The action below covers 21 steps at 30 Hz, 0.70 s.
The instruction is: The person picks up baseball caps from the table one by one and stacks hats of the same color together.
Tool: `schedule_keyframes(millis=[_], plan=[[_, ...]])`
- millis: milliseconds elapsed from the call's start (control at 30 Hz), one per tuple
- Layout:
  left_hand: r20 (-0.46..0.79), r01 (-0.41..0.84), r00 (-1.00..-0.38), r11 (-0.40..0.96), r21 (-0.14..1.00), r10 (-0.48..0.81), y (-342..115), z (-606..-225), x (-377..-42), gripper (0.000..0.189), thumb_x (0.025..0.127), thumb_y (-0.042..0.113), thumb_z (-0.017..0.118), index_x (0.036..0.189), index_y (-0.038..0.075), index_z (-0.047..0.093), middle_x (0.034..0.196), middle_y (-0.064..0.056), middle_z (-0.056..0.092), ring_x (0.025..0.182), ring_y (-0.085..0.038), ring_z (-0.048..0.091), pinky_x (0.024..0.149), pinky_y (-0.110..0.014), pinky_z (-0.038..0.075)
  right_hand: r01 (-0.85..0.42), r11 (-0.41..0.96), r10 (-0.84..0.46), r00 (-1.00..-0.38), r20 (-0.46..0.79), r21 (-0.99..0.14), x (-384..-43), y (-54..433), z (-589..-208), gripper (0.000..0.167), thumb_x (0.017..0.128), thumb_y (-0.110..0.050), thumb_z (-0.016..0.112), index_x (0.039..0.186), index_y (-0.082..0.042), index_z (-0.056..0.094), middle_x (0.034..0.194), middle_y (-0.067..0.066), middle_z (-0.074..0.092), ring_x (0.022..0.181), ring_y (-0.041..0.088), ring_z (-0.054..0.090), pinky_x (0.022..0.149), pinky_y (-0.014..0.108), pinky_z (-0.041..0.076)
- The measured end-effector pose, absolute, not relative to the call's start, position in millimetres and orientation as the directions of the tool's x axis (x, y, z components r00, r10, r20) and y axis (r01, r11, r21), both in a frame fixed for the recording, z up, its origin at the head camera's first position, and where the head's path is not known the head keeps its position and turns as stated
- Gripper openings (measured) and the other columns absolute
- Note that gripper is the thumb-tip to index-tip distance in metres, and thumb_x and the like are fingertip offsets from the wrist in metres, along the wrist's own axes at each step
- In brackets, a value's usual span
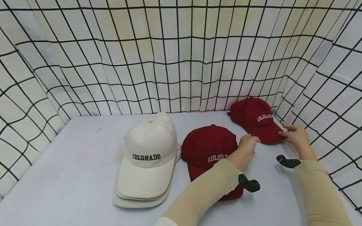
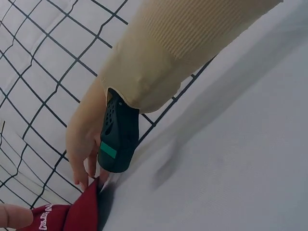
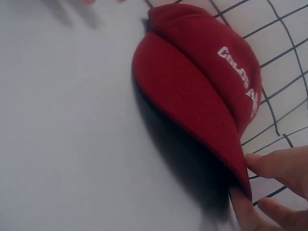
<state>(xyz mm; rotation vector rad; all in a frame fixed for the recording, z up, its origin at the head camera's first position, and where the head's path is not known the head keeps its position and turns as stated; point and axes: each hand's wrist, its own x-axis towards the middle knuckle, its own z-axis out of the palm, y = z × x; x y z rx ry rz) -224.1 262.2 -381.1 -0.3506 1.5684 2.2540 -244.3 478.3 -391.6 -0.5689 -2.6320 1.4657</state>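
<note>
A red baseball cap lettered COLORADO lies at the back right in the head view. My right hand pinches the edge of its brim; in the right wrist view the thumb is on top and a fingertip beneath the lifted brim. My left hand is just left of that cap's brim, holding nothing, its fingers loosely bent. Beneath my left wrist and forearm lies a second red cap, its brim partly hidden. A fingertip of my left hand shows at the left wrist view's lower left edge.
A stack of cream COLORADO caps stands left of the nearer red cap on the white tabletop. Black grid wire over white sheeting walls the back and both sides; the right side runs close to my right arm.
</note>
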Motion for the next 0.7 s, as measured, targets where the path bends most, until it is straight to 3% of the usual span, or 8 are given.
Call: schedule_keyframes(millis=[67,267,433,500,567,633,700], plan=[[-0.438,-0.470,-0.883,-0.338,0.815,0.170,261,-383,-225,0.044,0.084,-0.006,0.060,0.128,-0.005,0.059,0.134,-0.022,0.057,0.129,-0.044,0.049,0.110,-0.062,0.037,0.277,0.408,0.343,-0.930,-0.135,-0.870,-243,480,-390,0.066,0.101,-0.006,0.060,0.154,0.013,0.025,0.155,0.040,0.023,0.071,-0.009,0.052,0.069,0.014,0.054],[-0.522,-0.544,-0.833,-0.433,0.718,0.181,256,-387,-225,0.033,0.091,-0.011,0.060,0.123,-0.007,0.055,0.115,-0.020,0.056,0.116,-0.042,0.052,0.109,-0.059,0.039,0.289,0.268,0.179,-0.952,-0.247,-0.919,-238,486,-383,0.083,0.102,-0.007,0.061,0.158,0.008,0.001,0.150,0.038,0.018,0.078,-0.005,0.060,0.078,0.017,0.055],[-0.516,-0.555,-0.827,-0.481,0.679,0.225,256,-388,-226,0.040,0.095,-0.011,0.058,0.134,-0.011,0.047,0.121,-0.024,0.055,0.119,-0.046,0.054,0.109,-0.057,0.040,0.339,0.087,0.101,-0.938,-0.331,-0.937,-235,489,-381,0.098,0.101,-0.007,0.065,0.159,-0.006,-0.014,0.152,0.032,0.019,0.083,0.000,0.066,0.083,0.022,0.056],[-0.513,-0.560,-0.824,-0.482,0.674,0.240,257,-388,-228,0.040,0.097,-0.010,0.058,0.136,-0.013,0.046,0.126,-0.028,0.054,0.120,-0.047,0.056,0.108,-0.054,0.042,0.346,0.009,0.086,-0.935,-0.344,-0.938,-235,490,-382,0.102,0.099,-0.006,0.067,0.159,-0.009,-0.016,0.140,0.026,0.041,0.084,0.003,0.068,0.084,0.023,0.056],[-0.512,-0.563,-0.823,-0.480,0.673,0.246,258,-388,-229,0.038,0.099,-0.009,0.058,0.135,-0.015,0.048,0.129,-0.031,0.054,0.119,-0.047,0.060,0.106,-0.052,0.045,0.342,-0.038,0.072,-0.936,-0.344,-0.939,-235,491,-384,0.104,0.098,-0.006,0.069,0.159,-0.010,-0.016,0.119,0.010,0.059,0.084,0.004,0.068,0.082,0.023,0.057],[-0.512,-0.558,-0.825,-0.492,0.668,0.240,259,-388,-229,0.037,0.099,-0.011,0.057,0.134,-0.015,0.049,0.131,-0.032,0.053,0.117,-0.046,0.062,0.104,-0.052,0.047,0.332,-0.060,0.057,-0.941,-0.335,-0.942,-235,493,-385,0.105,0.098,-0.008,0.070,0.159,-0.009,-0.016,0.100,-0.008,0.062,0.084,0.004,0.068,0.081,0.022,0.057],[-0.511,-0.553,-0.827,-0.503,0.664,0.235,260,-388,-230,0.036,0.098,-0.013,0.056,0.134,-0.016,0.050,0.133,-0.031,0.052,0.115,-0.045,0.064,0.103,-0.052,0.047,0.313,-0.077,0.038,-0.948,-0.317,-0.947,-233,495,-387,0.104,0.099,-0.008,0.069,0.159,-0.007,-0.016,0.093,-0.013,0.063,0.085,0.003,0.067,0.079,0.021,0.057]])
